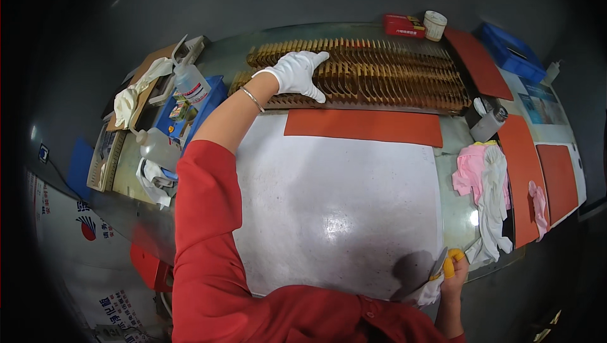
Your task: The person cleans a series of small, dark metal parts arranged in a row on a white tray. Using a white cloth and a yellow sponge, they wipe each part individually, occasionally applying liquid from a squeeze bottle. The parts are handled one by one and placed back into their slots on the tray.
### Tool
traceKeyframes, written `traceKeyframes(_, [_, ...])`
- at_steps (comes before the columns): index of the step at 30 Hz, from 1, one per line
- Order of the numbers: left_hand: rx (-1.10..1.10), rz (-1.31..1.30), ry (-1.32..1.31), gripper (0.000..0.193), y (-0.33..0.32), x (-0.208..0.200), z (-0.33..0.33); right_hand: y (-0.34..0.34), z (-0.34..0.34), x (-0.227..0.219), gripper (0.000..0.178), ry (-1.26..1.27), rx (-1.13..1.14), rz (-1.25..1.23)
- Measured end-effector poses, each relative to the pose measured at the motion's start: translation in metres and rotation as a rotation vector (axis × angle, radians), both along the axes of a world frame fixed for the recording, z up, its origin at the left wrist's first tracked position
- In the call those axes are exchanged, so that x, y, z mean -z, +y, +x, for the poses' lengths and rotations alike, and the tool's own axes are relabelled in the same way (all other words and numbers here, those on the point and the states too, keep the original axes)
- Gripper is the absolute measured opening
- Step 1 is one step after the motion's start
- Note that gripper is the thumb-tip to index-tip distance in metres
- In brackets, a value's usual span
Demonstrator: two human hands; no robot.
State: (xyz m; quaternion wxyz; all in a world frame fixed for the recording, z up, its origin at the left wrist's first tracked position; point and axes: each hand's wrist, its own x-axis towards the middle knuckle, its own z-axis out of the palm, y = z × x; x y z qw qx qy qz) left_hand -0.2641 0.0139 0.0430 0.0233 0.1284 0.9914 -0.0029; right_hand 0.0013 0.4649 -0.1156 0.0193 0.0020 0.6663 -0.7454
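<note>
My left hand (294,76), in a white glove, reaches out over the left part of a long rack of thin, curved brown-gold pieces (379,74). Its thumb and forefinger are spread apart over the rows, and nothing shows lifted between them. Low on the right, my right hand (454,270) has yellow covers on its fingers and is closed on a white cloth (427,292). A thin grey pointed shape stands up beside those fingers; its kind is unclear. In front of the rack lies an orange-red mat (363,128).
A white sheet (335,216) covers the middle of the table. At left stand squeeze bottles (158,148) and a blue tray (215,93). Pink and white cloths (487,178), a grey metal canister (489,125) and more red mats (521,178) lie right; a red box (403,25) sits behind.
</note>
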Motion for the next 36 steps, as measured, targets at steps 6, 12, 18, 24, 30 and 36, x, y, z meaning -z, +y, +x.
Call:
traceKeyframes(6, [0.05, -0.021, 0.052, 0.104, 0.018, 0.004, -0.012, -0.003, 0.0, -0.004, 0.015, -0.01, 0.041, 0.042])
traceKeyframes(12, [0.088, 0.014, 0.101, 0.111, 0.029, 0.019, -0.019, -0.009, -0.003, -0.015, 0.011, -0.039, 0.071, 0.08])
traceKeyframes(18, [0.094, 0.164, 0.077, 0.109, 0.029, 0.028, -0.027, -0.011, -0.001, -0.016, 0.01, -0.026, 0.061, 0.08])
traceKeyframes(24, [0.121, 0.304, 0.037, 0.094, 0.04, 0.023, -0.024, -0.005, 0.005, -0.004, 0.01, -0.08, 0.031, 0.053])
traceKeyframes(30, [0.106, 0.352, 0.098, 0.088, 0.034, 0.015, -0.018, -0.006, -0.002, -0.01, 0.009, -0.102, -0.014, 0.001])
traceKeyframes(36, [0.06, 0.539, 0.266, 0.083, 0.042, -0.004, 0.007, 0.0, 0.001, -0.002, 0.009, -0.077, 0.031, 0.149])
